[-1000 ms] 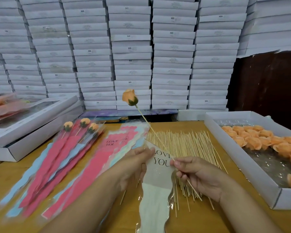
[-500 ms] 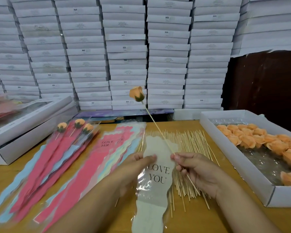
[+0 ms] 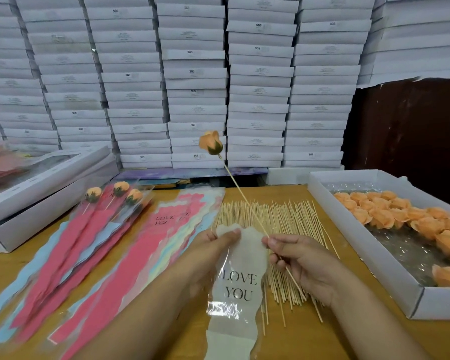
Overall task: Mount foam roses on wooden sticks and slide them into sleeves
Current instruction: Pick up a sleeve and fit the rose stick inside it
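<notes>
My right hand pinches a thin wooden stick that slants up and left, with an orange foam rose on its top end. My left hand pinches the top edge of a pale sleeve printed "LOVE YOU", which hangs down over the table edge. The stick's lower end passes beside the sleeve's right edge. A bed of loose sticks lies under both hands. Three finished roses in pink sleeves lie at the left.
A fan of pink and blue empty sleeves covers the left of the wooden table. A white box of orange foam roses stands at the right. A windowed white box sits far left. Stacked white boxes form the back wall.
My left hand has drawn the pale sleeve towards me and raised its top edge to the stick. The rose on its stick has shifted slightly right and stands a little more upright.
</notes>
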Demonstrator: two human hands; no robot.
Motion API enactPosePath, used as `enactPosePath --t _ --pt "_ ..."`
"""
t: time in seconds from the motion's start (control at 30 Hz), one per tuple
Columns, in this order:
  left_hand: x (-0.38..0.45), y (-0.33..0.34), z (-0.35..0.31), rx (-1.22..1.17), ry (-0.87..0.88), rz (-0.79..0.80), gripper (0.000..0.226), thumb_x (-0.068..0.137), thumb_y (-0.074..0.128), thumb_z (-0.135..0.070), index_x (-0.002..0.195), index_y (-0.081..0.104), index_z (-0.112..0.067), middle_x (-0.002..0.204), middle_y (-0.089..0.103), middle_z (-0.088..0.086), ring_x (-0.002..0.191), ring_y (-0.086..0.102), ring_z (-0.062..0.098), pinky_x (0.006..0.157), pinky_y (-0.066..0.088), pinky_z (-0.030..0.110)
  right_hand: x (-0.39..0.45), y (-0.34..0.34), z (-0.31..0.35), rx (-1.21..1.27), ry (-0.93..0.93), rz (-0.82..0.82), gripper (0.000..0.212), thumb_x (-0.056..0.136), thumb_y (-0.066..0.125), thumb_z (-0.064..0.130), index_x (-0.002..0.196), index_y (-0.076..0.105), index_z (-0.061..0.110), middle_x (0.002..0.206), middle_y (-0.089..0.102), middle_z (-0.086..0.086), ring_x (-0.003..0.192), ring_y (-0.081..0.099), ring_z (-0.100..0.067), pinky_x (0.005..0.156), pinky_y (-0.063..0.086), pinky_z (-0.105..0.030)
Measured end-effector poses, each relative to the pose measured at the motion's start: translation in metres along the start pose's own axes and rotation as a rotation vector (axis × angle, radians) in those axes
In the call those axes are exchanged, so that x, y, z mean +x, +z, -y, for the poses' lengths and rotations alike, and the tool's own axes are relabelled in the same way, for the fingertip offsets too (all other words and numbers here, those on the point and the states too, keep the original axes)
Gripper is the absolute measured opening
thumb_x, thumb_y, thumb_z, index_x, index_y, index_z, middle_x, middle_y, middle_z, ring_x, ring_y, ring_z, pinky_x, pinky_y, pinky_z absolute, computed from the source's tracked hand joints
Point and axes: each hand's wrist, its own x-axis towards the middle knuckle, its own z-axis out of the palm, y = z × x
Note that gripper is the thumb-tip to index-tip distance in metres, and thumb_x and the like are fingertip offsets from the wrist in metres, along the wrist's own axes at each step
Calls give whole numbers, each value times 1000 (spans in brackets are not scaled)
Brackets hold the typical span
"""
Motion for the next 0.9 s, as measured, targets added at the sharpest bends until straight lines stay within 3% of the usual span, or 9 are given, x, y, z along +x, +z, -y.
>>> enactPosePath --t 0.13,0.3,0.43,0.57,0.7,0.8,0.9 --pt "4 4 3 -76 74 7 21 98 62 -14 93 71 4 83 71 19 67 69 25 60 57 30 -1 3 -1 53 42 45 20 71 73 2 89 77 -5 83 72 -15 60 65 -13 50 54 -18" --pt "6 5 11 -102 78 -74 17 80 77 -4 96 72 1 84 72 19 66 70 27 58 57 35 -3 1 4 135 10 44 21 73 71 3 92 77 -3 94 74 -18 67 68 -14 57 58 -21" --pt "5 2 13 -72 51 -119 39 50 92 -10 85 78 -21 96 75 18 76 74 36 63 60 43 -4 0 6 142 -6 -5 21 72 74 9 91 80 5 84 73 -7 67 64 -12 57 58 -22" --pt "4 0 15 -36 59 -100 53 43 96 -14 92 79 -26 106 74 16 90 73 40 74 62 50 -6 -1 9 34 -50 -71 26 71 76 19 96 80 15 68 65 5 56 52 -7 47 48 -17" --pt "3 -1 16 -36 64 -73 53 43 96 -14 91 80 -28 99 77 12 83 75 32 67 61 40 -6 -1 19 85 -156 -154 30 69 76 14 98 78 8 70 69 4 51 55 -3 45 49 -14" --pt "3 1 17 -18 74 -64 54 41 96 -16 91 79 -29 100 76 13 86 74 34 72 62 43 -7 5 38 120 -295 -191 33 69 74 15 101 75 7 65 65 4 54 57 -3 49 50 -14" --pt "2 3 16 -11 82 -64 55 42 100 -15 91 79 -27 110 71 21 91 70 40 76 61 47 -7 16 58 100 -429 -193 22 77 73 14 98 73 8 64 64 5 57 59 -3 53 50 -13"
